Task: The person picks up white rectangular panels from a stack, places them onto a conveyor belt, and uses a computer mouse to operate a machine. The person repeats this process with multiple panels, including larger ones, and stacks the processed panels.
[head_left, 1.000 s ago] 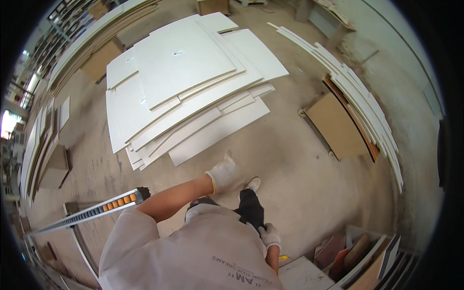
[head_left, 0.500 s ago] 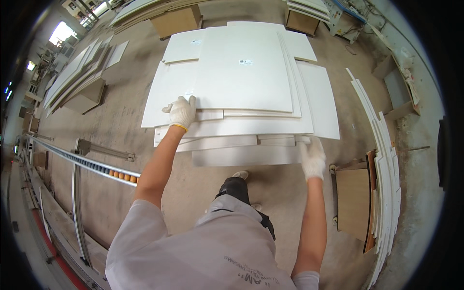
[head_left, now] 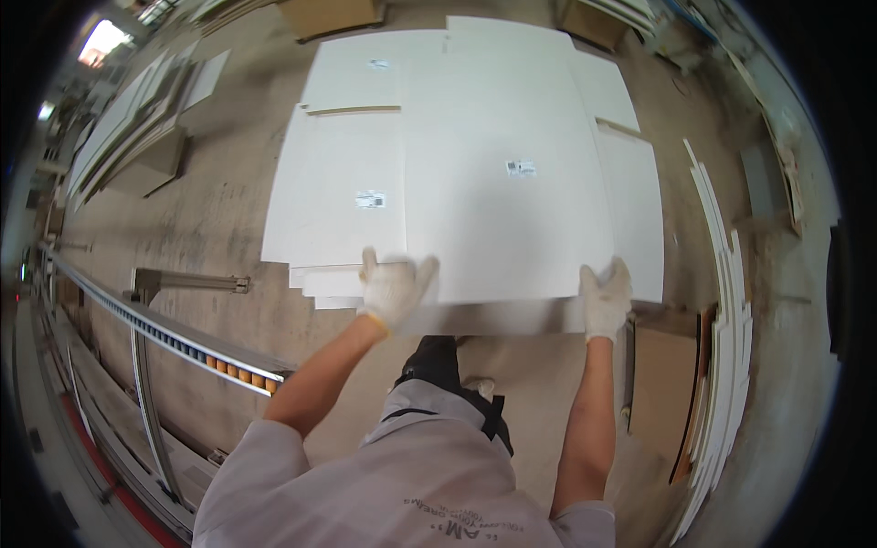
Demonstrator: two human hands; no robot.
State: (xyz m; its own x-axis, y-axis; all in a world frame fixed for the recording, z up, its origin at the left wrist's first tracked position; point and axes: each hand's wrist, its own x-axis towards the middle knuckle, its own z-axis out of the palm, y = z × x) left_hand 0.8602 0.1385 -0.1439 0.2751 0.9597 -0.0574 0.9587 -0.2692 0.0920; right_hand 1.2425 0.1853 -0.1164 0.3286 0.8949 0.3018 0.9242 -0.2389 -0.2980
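A large white panel [head_left: 493, 219] lies on top of a stack of white panels [head_left: 329, 237], its near edge towards me. My left hand [head_left: 395, 290], in a white knitted glove with a yellow cuff, is closed on the near left corner of that panel. At the near right corner, my right hand [head_left: 606, 300], gloved too, grips the same edge. Fingers or thumbs show on the upper face; whatever is under the edge is hidden. Small printed labels stick to the panels, one label [head_left: 521, 168] on the top one.
Left of me runs a rail with orange and dark rollers [head_left: 237, 369]. A brown box-like base [head_left: 662, 384] and upright white strips [head_left: 726, 365] stand at right. Other panel stacks [head_left: 137, 128] sit at far left and behind. A wall [head_left: 804, 274] borders the right.
The top panel has come towards me, covering the stepped near edges of the stack. My left hand has moved right and nearer, onto the panel's corner. My right hand has shifted slightly right.
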